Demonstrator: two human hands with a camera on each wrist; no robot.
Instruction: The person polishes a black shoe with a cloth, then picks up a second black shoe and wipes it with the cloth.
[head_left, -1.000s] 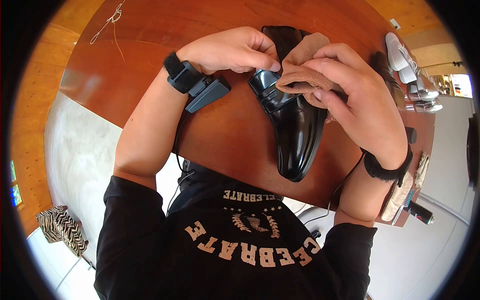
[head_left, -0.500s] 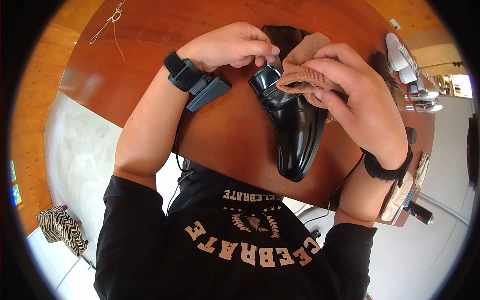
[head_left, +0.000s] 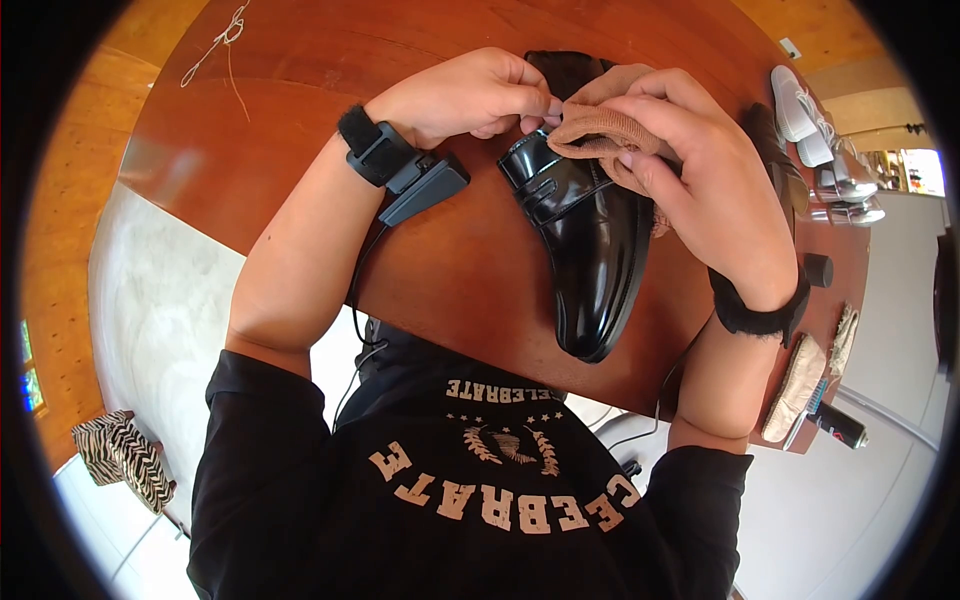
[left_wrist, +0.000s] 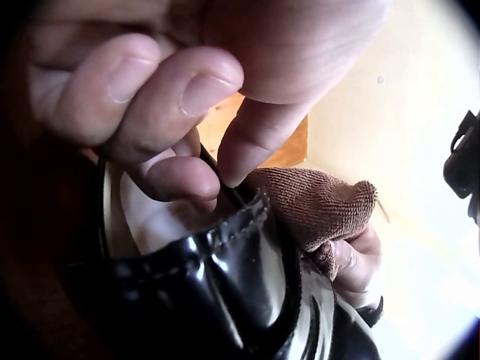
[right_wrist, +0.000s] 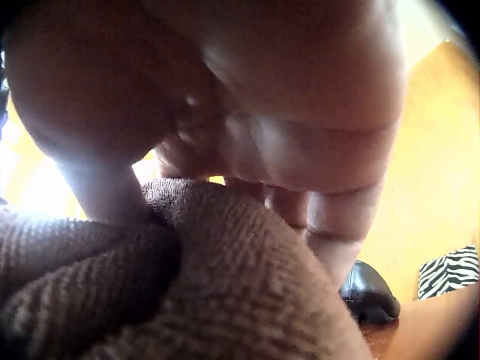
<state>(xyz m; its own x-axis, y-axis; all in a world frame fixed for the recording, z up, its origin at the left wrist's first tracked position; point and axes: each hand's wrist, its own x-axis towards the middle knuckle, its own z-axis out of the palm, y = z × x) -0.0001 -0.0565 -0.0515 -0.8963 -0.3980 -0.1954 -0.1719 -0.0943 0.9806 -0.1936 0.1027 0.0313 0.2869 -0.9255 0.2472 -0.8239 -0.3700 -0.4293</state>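
A glossy black dress shoe [head_left: 600, 270] with a strap across it lies on the wooden table, toe toward the person. At its opening, my left hand [head_left: 470, 98] pinches the shoe's edge between thumb and forefinger; the left wrist view shows the black rim [left_wrist: 238, 196] by these fingertips. My right hand [head_left: 710, 165] grips a bunched brown cloth [head_left: 600, 130] at the side of the opening. In the right wrist view the cloth [right_wrist: 225, 277] fills the lower part, with the thumb and fingers around it.
Grey-white sneakers [head_left: 797, 115] and other shoes stand at the table's right side. Near its right front edge lie a pale brush-like pad [head_left: 795, 388] and a dark can [head_left: 838, 425]. A thin string [head_left: 230, 40] lies at the far left of the table [head_left: 300, 100].
My left thumb has moved off the strap area to the rim of the opening. My right hand, still holding the cloth, has shifted slightly left and toward the left fingers.
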